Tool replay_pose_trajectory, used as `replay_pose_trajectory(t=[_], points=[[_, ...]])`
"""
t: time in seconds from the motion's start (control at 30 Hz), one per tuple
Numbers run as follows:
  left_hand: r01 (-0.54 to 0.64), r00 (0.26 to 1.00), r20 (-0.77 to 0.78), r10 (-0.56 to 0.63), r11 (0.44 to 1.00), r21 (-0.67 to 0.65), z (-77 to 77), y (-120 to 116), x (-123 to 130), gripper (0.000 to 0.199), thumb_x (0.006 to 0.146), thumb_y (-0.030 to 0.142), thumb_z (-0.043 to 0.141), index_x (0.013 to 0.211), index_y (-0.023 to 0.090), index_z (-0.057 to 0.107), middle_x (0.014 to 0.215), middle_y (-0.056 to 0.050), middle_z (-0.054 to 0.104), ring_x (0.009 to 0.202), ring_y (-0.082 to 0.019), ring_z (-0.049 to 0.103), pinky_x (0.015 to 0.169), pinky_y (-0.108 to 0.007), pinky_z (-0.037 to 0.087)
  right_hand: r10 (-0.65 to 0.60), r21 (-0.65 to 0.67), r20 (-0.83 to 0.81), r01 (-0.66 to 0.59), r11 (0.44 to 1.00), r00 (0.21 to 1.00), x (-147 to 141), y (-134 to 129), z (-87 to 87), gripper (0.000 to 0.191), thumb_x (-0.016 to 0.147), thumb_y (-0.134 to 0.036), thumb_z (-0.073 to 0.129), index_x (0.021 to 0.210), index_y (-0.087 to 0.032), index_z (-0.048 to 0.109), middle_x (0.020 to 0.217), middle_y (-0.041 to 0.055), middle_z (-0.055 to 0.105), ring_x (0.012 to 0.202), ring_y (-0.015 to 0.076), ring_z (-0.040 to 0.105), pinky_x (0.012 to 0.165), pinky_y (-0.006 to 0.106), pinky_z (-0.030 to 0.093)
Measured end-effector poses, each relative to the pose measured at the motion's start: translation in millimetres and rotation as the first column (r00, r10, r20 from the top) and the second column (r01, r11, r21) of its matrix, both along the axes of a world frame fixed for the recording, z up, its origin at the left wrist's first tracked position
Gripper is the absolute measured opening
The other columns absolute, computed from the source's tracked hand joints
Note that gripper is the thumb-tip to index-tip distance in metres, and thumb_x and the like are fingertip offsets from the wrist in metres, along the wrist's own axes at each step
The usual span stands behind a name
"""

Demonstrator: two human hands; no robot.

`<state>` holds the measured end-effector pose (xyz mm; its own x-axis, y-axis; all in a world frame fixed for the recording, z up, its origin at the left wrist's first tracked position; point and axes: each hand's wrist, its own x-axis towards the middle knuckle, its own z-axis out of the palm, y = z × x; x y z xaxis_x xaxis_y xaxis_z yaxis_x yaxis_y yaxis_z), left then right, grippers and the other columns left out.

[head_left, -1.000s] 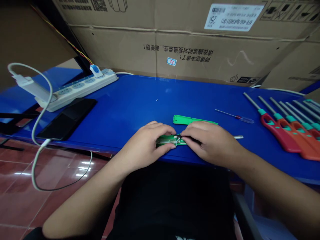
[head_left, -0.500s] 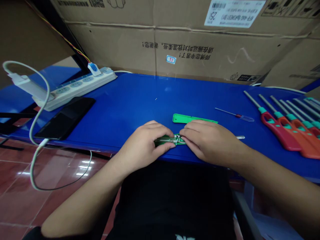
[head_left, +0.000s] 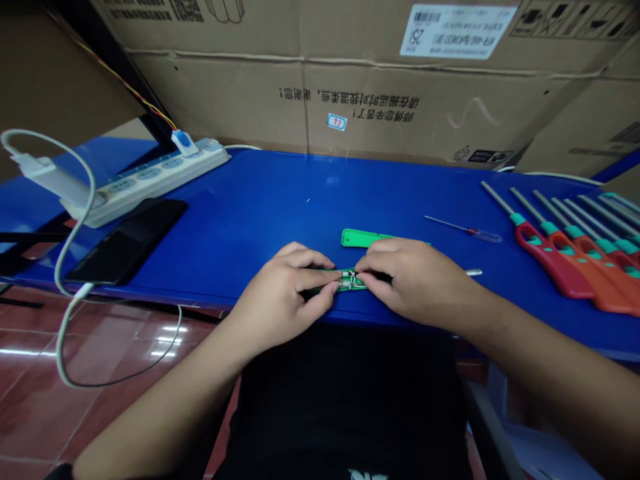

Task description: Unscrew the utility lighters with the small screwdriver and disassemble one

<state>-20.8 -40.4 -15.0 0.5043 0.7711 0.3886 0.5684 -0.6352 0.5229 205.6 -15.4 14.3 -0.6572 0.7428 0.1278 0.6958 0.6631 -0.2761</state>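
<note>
An opened green stick lighter (head_left: 346, 284) lies near the table's front edge, its inner parts and a thin white wire (head_left: 353, 276) showing. My left hand (head_left: 295, 285) grips its left part, thumb on the near side and fingers on the far side. From the right, my right hand (head_left: 407, 277) is closed, thumb and fingertips pinched at the lighter beside the wire; exactly which part they hold is hidden. A metal tip (head_left: 474, 272) shows beyond my right hand. Just behind it lies a loose green cover half (head_left: 360, 238), partly hidden by that hand.
Right of the hands lie a small screwdriver (head_left: 483, 235) and several red and orange stick lighters (head_left: 555, 263). At left are a black phone (head_left: 130, 240) on a charging cable and a white power strip (head_left: 150, 179). A large cardboard box (head_left: 250, 100) stands behind the blue table (head_left: 260, 200).
My left fingers have shifted slightly left and straightened along the lighter, baring more of its inside. My right fingertips have bent into a tighter pinch. The view has moved slightly.
</note>
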Motion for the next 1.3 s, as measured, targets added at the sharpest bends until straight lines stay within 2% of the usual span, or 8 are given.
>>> replay_pose_trajectory(t=[0.17, 0.37, 0.6, 0.73, 0.87, 1.13, 1.2, 1.3], points=[[-0.009, 0.998, 0.067, 0.015, 0.995, -0.097, 0.7, 4.2, -0.6, 0.02, 0.087, 0.024, 0.068, 0.104, 0.027, 0.079, 0.102, -0.004, 0.075, 0.091, -0.019, 0.065, 0.084, -0.037, 0.054, 0.094, 0.001, -0.081, -0.094, 0.996, 0.992, 5.5, 1.8, -3.8, 0.02, 0.093, -0.019, 0.056, 0.096, -0.018, 0.075, 0.093, 0.0057, 0.072, 0.085, 0.0181, 0.066, 0.076, 0.03, 0.049], [-0.004, 0.994, 0.106, 0.034, 0.963, -0.27, 2.5, 9.1, -3.3, 0.016, 0.085, 0.03, 0.073, 0.1, 0.03, 0.079, 0.1, -0.002, 0.073, 0.093, -0.018, 0.067, 0.089, -0.037, 0.053, 0.144, 0.026, -0.077, -0.142, 0.989, 0.987, 6.9, 5.7, -8.4, 0.024, 0.094, -0.018, 0.054, 0.106, -0.019, 0.075, 0.093, 0.0065, 0.071, 0.085, 0.0183, 0.066, 0.076, 0.03, 0.05], [-0.012, 1.0, -0.025, 0.01, 0.996, -0.086, 6.2, 3.6, -4.0, 0.019, 0.089, 0.03, 0.069, 0.106, 0.024, 0.076, 0.097, -0.004, 0.068, 0.09, -0.018, 0.06, 0.084, -0.036, 0.048, 0.153, 0.037, 0.036, -0.154, 0.987, 0.988, 3.0, 8.7, -4.5, 0.024, 0.092, -0.015, 0.055, 0.098, -0.019, 0.078, 0.088, 0.0074, 0.07, 0.081, 0.02, 0.065, 0.069, 0.031, 0.048], [0.021, 0.998, -0.053, -0.021, 1.0, -0.009, 5.8, 1.0, -3.0, 0.018, 0.092, 0.027, 0.065, 0.106, 0.024, 0.075, 0.091, -0.003, 0.066, 0.086, -0.017, 0.056, 0.08, -0.033, 0.047, 0.173, 0.002, -0.04, -0.173, 0.985, 0.984, 5.2, 9.8, -3.1, 0.025, 0.093, -0.017, 0.055, 0.105, -0.019, 0.077, 0.093, 0.0062, 0.073, 0.083, 0.018, 0.067, 0.074, 0.03, 0.051], [0.032, 0.999, -0.033, -0.031, 0.999, 0.03, 2.5, 0.3, -2.7, 0.017, 0.092, 0.023, 0.065, 0.104, 0.024, 0.077, 0.09, -0.004, 0.065, 0.086, -0.016, 0.055, 0.079, -0.031, 0.047, 0.092, 0.018, -0.112, -0.091, 0.996, 0.989, 6.3, 8.7, -2.3, 0.026, 0.094, -0.022, 0.055, 0.11, -0.019, 0.074, 0.102, 0.0057, 0.076, 0.09, 0.0183, 0.069, 0.081, 0.031, 0.052], [0.033, 0.999, -0.003, -0.032, 0.998, 0.046, 1.2, -2.3, -3.9, 0.019, 0.093, 0.021, 0.063, 0.106, 0.024, 0.076, 0.089, -0.003, 0.065, 0.085, -0.016, 0.055, 0.077, -0.031, 0.047, 0.025, -0.123, -0.051, -0.032, 0.992, 0.998, -4.0, 10.6, 6.7, 0.011, 0.085, -0.023, 0.065, 0.085, -0.02, 0.075, 0.076, -0.0001, 0.07, 0.069, 0.0134, 0.06, 0.063, 0.026, 0.042], [0.037, 0.999, 0.0, -0.037, 0.998, 0.047, 0.3, -1.9, -4.4, 0.019, 0.093, 0.021, 0.063, 0.106, 0.025, 0.076, 0.089, -0.003, 0.065, 0.085, -0.016, 0.055, 0.077, -0.031, 0.047, 0.06, -0.137, -0.022, -0.062, 0.989, 0.998, -3.1, 13.6, 9.9, 0.011, 0.085, -0.021, 0.063, 0.084, -0.02, 0.074, 0.077, 0.0, 0.07, 0.069, 0.0134, 0.059, 0.063, 0.026, 0.04], [0.043, 0.999, 0.001, -0.043, 0.998, 0.044, -0.7, -0.9, -4.5, 0.02, 0.092, 0.02, 0.064, 0.106, 0.026, 0.076, 0.089, -0.003, 0.065, 0.085, -0.016, 0.055, 0.077, -0.031, 0.047, 0.249, -0.093, 0.032, -0.245, 0.965, 0.968, 2.5, 21.6, 12.7, 0.015, 0.09, -0.019, 0.059, 0.094, -0.02, 0.073, 0.085, 0.0018, 0.07, 0.076, 0.0147, 0.061, 0.066, 0.027, 0.04]])
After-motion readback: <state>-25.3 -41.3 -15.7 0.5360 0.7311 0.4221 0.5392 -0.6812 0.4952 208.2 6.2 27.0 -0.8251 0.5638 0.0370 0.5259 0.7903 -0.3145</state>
